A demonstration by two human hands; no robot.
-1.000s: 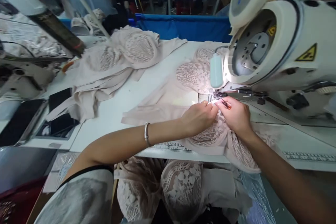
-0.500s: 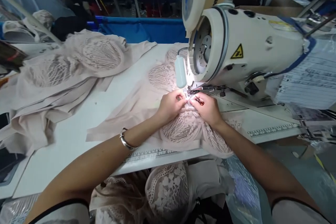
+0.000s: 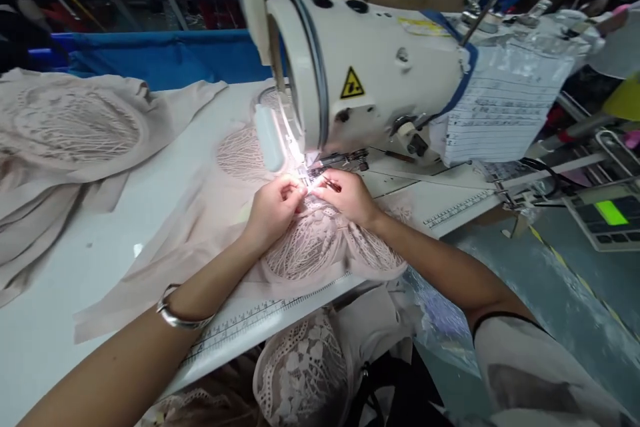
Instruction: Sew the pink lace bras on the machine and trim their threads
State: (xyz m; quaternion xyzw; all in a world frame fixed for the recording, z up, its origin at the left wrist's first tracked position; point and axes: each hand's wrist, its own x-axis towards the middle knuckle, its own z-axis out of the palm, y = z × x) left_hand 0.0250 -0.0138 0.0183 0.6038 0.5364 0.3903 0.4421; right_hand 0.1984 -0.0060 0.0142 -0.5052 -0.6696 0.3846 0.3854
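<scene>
A pale pink lace bra (image 3: 305, 250) lies under the needle area of a white sewing machine (image 3: 370, 67). Close in front of the lit presser foot (image 3: 306, 173), my left hand (image 3: 275, 205) pinches the bra's edge between thumb and fingers. Opposite it, my right hand (image 3: 347, 197) is closed on the same edge, its fingertips nearly meeting the left ones. A small dark reddish object (image 3: 331, 184) shows within the right fingers; its kind is unclear. The fingertips are partly washed out by the lamp's glare.
Another pink lace bra pile (image 3: 85, 127) lies on the table's left. A printed ruler strip (image 3: 270, 313) runs along the front edge. Lace bra pieces (image 3: 305, 367) rest below the edge, at my lap. Written sheets (image 3: 500, 100) hang right of the machine, near a control panel (image 3: 607, 213).
The view has swung to the right, so the machine and hands appear further left. Both hands keep their pinch on the bra at the presser foot.
</scene>
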